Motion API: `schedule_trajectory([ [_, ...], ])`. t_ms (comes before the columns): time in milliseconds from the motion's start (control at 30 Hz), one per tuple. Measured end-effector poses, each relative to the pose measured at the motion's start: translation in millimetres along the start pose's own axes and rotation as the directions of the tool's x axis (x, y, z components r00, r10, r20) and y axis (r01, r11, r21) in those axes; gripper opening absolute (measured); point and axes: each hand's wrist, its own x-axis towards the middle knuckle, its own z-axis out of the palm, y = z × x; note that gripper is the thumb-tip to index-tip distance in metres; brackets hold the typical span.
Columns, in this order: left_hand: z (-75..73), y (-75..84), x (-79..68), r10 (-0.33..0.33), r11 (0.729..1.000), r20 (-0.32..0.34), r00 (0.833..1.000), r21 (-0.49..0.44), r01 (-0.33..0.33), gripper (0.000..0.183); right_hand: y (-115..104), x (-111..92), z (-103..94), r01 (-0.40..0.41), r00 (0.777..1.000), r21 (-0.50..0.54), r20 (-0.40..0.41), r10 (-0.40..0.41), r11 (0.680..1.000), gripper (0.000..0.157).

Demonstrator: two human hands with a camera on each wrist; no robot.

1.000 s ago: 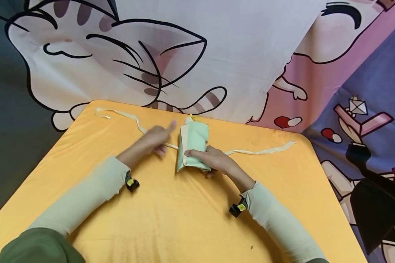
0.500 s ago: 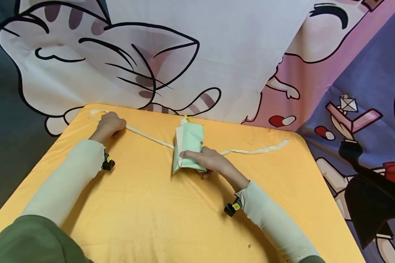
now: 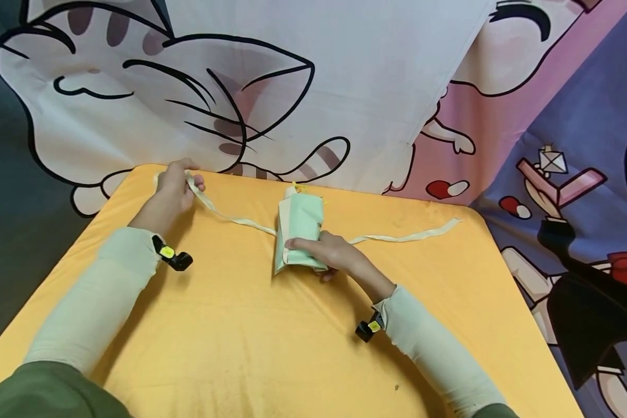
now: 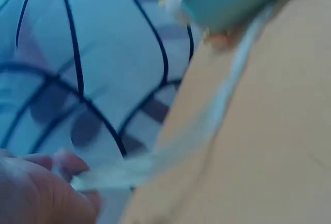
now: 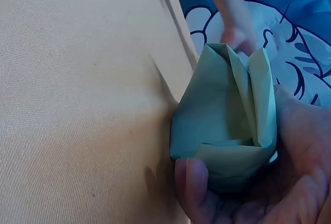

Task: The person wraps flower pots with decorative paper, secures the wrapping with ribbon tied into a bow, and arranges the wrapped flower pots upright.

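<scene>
A small bundle wrapped in pale green paper (image 3: 307,217) lies on the table, a strip of white paper along its left side and yellow bits at its far end. My right hand (image 3: 334,252) grips its near right side, thumb on top; the right wrist view shows the bundle's folded paper end (image 5: 222,105) within the curled fingers. A cream ribbon (image 3: 235,220) runs from under the bundle to the far left, where my left hand (image 3: 173,184) pinches it. In the left wrist view the ribbon (image 4: 155,164) slants, blurred, from the fingertips toward the bundle.
Another length of the ribbon (image 3: 407,238) lies to the right of the bundle, its end near the table's right edge. A yellow cloth (image 3: 251,348) covers the table. Cartoon-printed curtains (image 3: 376,87) hang right behind the far edge.
My left hand has gone from beside the bundle to the far left and taken hold of the ribbon, now raising it slightly. The right hand keeps its grip on the bundle.
</scene>
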Motion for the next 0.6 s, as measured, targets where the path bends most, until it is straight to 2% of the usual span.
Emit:
schedule_trajectory([
  [67,20.4,-4.8,-6.6,0.102,0.985,-0.014,0.995,0.142,-0.099,0.035,-2,0,1.0,-0.01,1.0,-0.016,-0.007,0.01,1.0,0.069],
  [100,31.2,-8.2,-10.4,0.172,0.961,-0.003,0.985,0.221,-0.167,0.03,-3,0,1.4,-0.013,1.0,-0.023,-0.01,0.013,1.0,0.069],
  [133,42.8,-11.8,-15.2,0.251,0.92,0.025,0.968,0.304,-0.247,0.027,-4,0,1.8,-0.018,1.0,-0.028,-0.015,0.017,0.999,0.07],
  [167,55.1,-16.1,-20.7,0.341,0.86,0.073,0.937,0.378,-0.342,0.027,-5,0,2.1,-0.022,1.0,-0.031,-0.019,0.022,0.999,0.07],
  [200,67.1,-20.5,-26.1,0.428,0.781,0.138,0.893,0.44,-0.443,0.029,-6,0,2.9,-0.026,0.999,-0.031,-0.021,0.025,0.999,0.07],
  [233,79.8,-25.5,-32.6,0.498,0.687,0.21,0.841,0.495,-0.531,0.031,-6,0,3.4,-0.029,0.999,-0.033,-0.023,0.028,0.999,0.07],
  [267,92.5,-30.7,-39.2,0.541,0.596,0.302,0.785,0.521,-0.611,0.033,-7,0,3.8,-0.032,0.999,-0.035,-0.025,0.032,0.999,0.07],
  [300,105.4,-36.4,-46.3,0.557,0.517,0.391,0.733,0.528,-0.674,0.033,-7,0,4.1,-0.035,0.999,-0.034,-0.027,0.034,0.999,0.07],
  [333,118.7,-42.8,-53.1,0.548,0.446,0.48,0.685,0.525,-0.725,0.032,-7,0,4.3,-0.036,0.999,-0.035,-0.028,0.035,0.999,0.07],
  [367,131.6,-49.9,-59.9,0.517,0.393,0.565,0.643,0.511,-0.765,0.031,-7,0,4.3,-0.034,0.999,-0.032,-0.027,0.033,0.999,0.069],
  [400,143.9,-57.7,-66.0,0.473,0.35,0.645,0.601,0.488,-0.799,0.029,-7,0,4.2,-0.03,0.999,-0.027,-0.027,0.029,0.999,0.069],
  [433,155.2,-66.0,-72.2,0.406,0.319,0.713,0.572,0.476,-0.819,0.029,-6,1,4.0,-0.021,0.999,-0.024,-0.027,0.02,0.999,0.067],
  [500,175.3,-83.7,-81.6,0.263,0.264,0.823,0.504,0.441,-0.858,0.027,-3,0,3.2,-0.003,1.0,-0.012,-0.029,0.003,1.0,0.065],
  [600,191.4,-104.6,-88.7,0.044,0.152,0.919,0.392,0.381,-0.912,0.029,0,1,3.9,0.068,0.997,0.029,-0.03,-0.067,0.997,0.059],
])
